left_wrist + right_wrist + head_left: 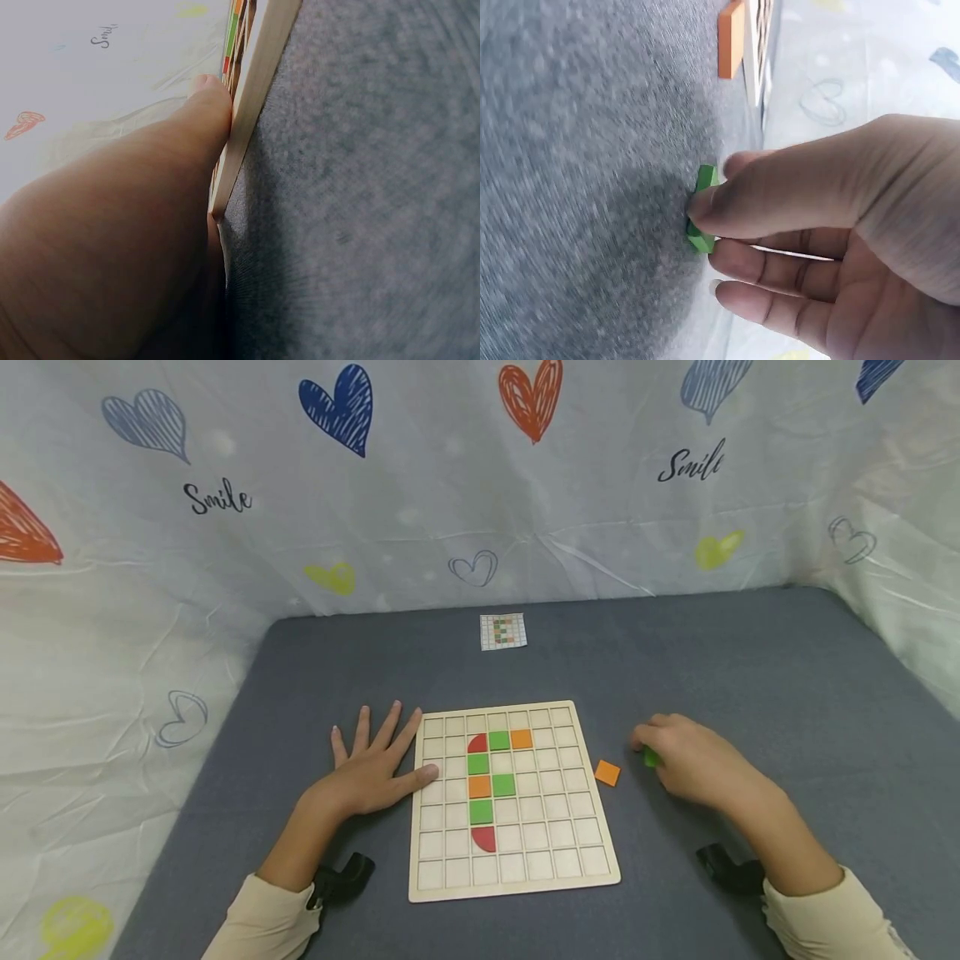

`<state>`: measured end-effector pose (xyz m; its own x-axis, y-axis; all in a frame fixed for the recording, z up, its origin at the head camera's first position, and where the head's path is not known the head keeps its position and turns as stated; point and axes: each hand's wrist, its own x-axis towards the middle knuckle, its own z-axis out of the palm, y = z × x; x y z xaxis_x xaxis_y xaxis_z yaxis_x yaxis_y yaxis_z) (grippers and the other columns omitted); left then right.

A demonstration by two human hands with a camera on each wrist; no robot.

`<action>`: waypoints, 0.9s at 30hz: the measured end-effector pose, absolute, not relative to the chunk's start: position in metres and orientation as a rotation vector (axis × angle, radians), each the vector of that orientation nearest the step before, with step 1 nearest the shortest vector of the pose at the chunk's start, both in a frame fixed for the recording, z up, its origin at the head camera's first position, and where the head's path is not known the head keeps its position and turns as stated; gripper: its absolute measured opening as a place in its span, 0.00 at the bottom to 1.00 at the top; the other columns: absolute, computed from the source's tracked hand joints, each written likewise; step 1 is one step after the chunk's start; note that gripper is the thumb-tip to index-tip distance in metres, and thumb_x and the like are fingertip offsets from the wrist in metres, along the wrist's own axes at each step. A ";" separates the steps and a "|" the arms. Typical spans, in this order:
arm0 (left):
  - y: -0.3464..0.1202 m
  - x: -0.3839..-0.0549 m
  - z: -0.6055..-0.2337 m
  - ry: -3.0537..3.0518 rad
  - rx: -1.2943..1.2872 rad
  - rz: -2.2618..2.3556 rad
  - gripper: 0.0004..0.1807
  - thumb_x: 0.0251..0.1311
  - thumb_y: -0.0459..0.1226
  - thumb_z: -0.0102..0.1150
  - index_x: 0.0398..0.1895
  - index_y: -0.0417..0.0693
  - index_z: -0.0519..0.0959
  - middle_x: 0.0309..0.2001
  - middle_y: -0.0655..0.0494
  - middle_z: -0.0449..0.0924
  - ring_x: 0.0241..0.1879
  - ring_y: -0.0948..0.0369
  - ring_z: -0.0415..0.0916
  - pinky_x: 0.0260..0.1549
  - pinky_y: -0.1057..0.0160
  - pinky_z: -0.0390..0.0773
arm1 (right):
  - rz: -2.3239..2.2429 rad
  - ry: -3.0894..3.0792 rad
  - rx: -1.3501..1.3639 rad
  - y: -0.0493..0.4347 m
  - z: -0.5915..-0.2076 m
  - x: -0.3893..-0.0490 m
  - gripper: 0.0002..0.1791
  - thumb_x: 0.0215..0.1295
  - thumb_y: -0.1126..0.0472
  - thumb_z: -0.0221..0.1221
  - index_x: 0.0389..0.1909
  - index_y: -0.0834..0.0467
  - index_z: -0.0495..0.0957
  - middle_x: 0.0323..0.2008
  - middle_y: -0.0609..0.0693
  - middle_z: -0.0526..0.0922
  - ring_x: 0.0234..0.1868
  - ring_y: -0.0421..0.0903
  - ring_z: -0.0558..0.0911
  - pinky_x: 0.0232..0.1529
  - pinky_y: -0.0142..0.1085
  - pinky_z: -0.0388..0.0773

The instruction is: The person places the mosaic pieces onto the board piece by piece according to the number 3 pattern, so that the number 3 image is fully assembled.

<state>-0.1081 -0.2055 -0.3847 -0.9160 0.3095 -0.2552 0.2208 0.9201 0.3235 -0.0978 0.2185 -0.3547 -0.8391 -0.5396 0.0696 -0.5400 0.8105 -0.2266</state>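
Observation:
A wooden grid board (525,877) lies on the table, with green, orange and red tiles set in some of its cells. My left hand (367,781) is spread flat at the board's left side, its thumb (206,112) resting on the board's edge. To the right of the board, my right hand (697,760) pinches a green tile (703,180) between thumb and fingers, at the table surface. An orange square tile (607,773) lies between the board and my right hand, close to the board's right edge.
A small printed pattern card (503,632) lies behind the board near the table's far edge. Grey cloth covers the table (360,652). A white curtain (420,485) with hearts hangs behind it.

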 end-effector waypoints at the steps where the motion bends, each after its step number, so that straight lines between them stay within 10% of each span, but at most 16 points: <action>1: -0.206 -0.108 -0.385 2.775 0.392 0.420 0.53 0.64 0.71 0.45 0.83 0.58 0.41 0.81 0.46 0.30 0.75 0.37 0.17 0.59 0.26 0.18 | 0.381 -2.991 0.885 0.218 -0.355 -0.098 0.19 0.48 0.82 0.63 0.38 0.59 0.81 0.32 0.48 0.77 0.34 0.51 0.77 0.32 0.44 0.75; 27: -0.205 -0.109 -0.386 2.780 0.395 0.411 0.53 0.63 0.72 0.45 0.83 0.58 0.41 0.81 0.46 0.31 0.75 0.36 0.18 0.59 0.26 0.18 | 0.574 -2.954 1.083 0.176 -0.349 -0.078 0.18 0.52 0.77 0.61 0.41 0.55 0.79 0.33 0.41 0.74 0.34 0.40 0.70 0.33 0.34 0.70</action>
<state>-0.1087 -0.2052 -0.3860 -0.9164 0.3095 -0.2536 0.2229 0.9212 0.3190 -0.0776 0.1765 -0.3493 -0.7691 -0.6354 0.0693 -0.6151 0.7063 -0.3505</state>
